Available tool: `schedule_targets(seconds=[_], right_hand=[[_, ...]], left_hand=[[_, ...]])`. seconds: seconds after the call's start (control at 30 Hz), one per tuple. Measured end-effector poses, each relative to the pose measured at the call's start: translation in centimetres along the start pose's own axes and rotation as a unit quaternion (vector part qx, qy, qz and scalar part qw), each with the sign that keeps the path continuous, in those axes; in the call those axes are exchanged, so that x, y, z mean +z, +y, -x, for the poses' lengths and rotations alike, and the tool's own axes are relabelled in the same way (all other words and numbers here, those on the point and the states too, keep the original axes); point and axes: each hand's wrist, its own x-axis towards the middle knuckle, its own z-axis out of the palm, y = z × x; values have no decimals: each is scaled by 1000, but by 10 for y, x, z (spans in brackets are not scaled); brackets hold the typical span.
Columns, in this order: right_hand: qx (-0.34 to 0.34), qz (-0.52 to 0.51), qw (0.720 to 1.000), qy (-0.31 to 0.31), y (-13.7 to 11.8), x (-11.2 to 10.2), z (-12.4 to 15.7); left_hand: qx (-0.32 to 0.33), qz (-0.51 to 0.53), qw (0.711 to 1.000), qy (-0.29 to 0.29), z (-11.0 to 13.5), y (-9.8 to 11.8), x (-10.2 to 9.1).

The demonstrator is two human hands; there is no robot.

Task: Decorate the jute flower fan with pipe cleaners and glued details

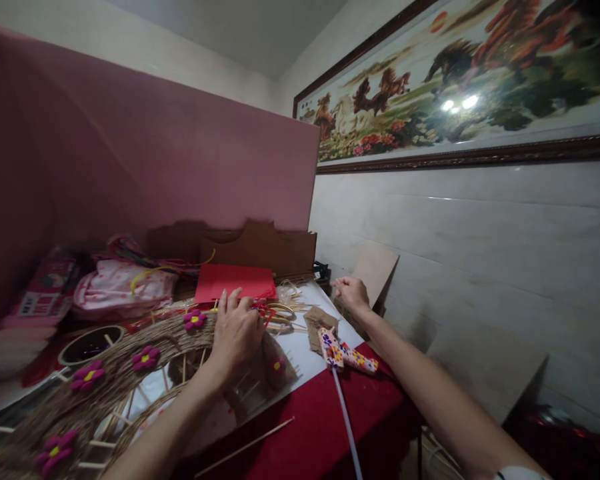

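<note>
A large curved frame wound in brown twine [105,380] lies across the table, studded with purple flowers [145,358] and crossed by thin wooden sticks. My left hand [236,328] rests on its upper end, fingers spread flat beside a flower [195,319]. My right hand [351,293] reaches to the table's far right edge with fingers curled; what they hold, if anything, is hidden. Between the hands lie a scrap of burlap [320,327] and a flower-patterned glue gun [345,355] with a white cord.
A red cloth [325,427] covers the table front, with a loose stick [245,448] on it. Red paper [235,281], cardboard [260,247], a pink bag [120,287] and a dark bowl [87,345] crowd the back. A pink board and tiled wall enclose the table.
</note>
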Motion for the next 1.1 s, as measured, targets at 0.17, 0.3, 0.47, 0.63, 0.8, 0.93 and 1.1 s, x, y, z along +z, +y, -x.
schedule_targets(seconds=[0.17, 0.3, 0.47, 0.63, 0.8, 0.93, 1.1], right_hand=[[2, 27, 999, 37, -6, -24, 7], [-26, 44, 998, 36, -29, -39, 19], [-90, 67, 994, -11, -55, -33, 45], [-168, 97, 975, -105, -70, -6, 62], [-220, 154, 947, -178, -81, 22, 69], [-202, 202, 944, -167, -92, 43, 69], [-176, 211, 941, -199, -99, 71, 61]], left_hand=[[-44, 59, 996, 50, -15, -17, -20], [-111, 123, 978, 123, -20, -41, -54], [-125, 120, 964, 202, 4, -61, -89], [-147, 55, 961, 227, 40, -77, -95], [-144, -7, 965, 220, 62, -92, -92], [-120, -25, 961, 249, 78, -97, -87], [-116, -31, 957, 263, 99, -97, -81]])
